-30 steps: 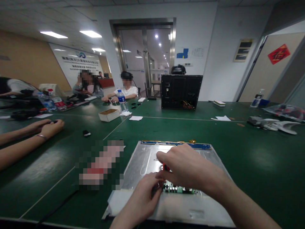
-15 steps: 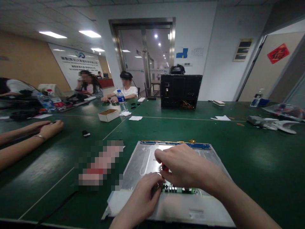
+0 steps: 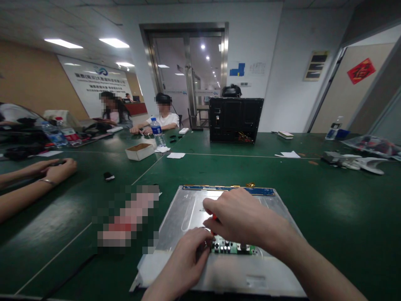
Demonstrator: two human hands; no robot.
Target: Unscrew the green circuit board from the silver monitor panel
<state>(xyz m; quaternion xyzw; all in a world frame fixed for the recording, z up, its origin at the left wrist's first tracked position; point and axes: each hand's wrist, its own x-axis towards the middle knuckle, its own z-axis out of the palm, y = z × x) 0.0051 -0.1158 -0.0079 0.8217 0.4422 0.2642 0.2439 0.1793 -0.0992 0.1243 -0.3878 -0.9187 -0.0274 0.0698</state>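
Note:
A silver metal display panel (image 3: 225,271) lies flat on the green table, with a blue strip (image 3: 228,190) along its far edge. A small green circuit board (image 3: 233,247) sits near its middle, partly covered by my hands. My right hand (image 3: 233,211) is closed over a screwdriver (image 3: 214,216) held above the panel; only a bit of its red-orange handle shows, and its tip is hidden. Just left of the board, my left hand (image 3: 191,255) has its fingers pinched together below the right hand. What sits between those fingertips is hidden.
A pixelated pinkish item (image 3: 131,217) lies left of the panel. Another person's hands (image 3: 61,169) rest farther left. Beyond are an open white box (image 3: 140,151), a water bottle (image 3: 157,129), paper scraps (image 3: 176,155) and a black case (image 3: 235,120); white-grey parts (image 3: 354,161) lie at right.
The whole view has shifted slightly left. My hands stay at nearly the same spot on the panel, and a little more of the circuit board shows beneath my right hand.

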